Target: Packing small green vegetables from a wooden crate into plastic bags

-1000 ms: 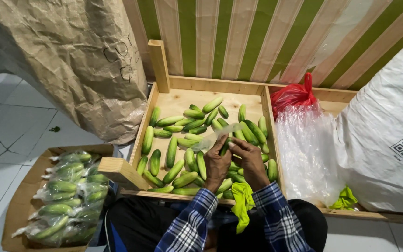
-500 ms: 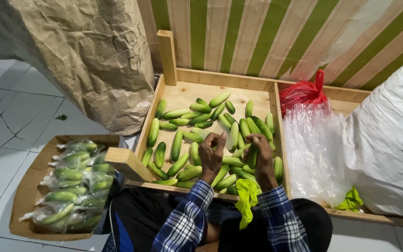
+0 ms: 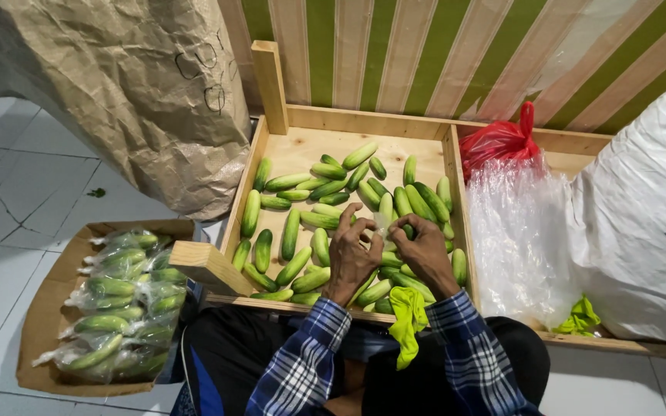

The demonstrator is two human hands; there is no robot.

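I see both hands, left [image 3: 352,258] and right [image 3: 424,250], pinching clear plastic [image 3: 383,223] mid-frame, over roughly thirty cucumbers [image 3: 290,234] crowding the wooden tray [image 3: 271,85].

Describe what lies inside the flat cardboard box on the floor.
The cardboard box holds clear plastic bags of green cucumbers, piled along its right side. The box bottom under the bags is covered, so whatever lies beneath cannot be seen.

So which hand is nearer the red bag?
Right. The right hand is over the cucumbers by the crate's right wall, below the red bag; the left hand sits farther left.
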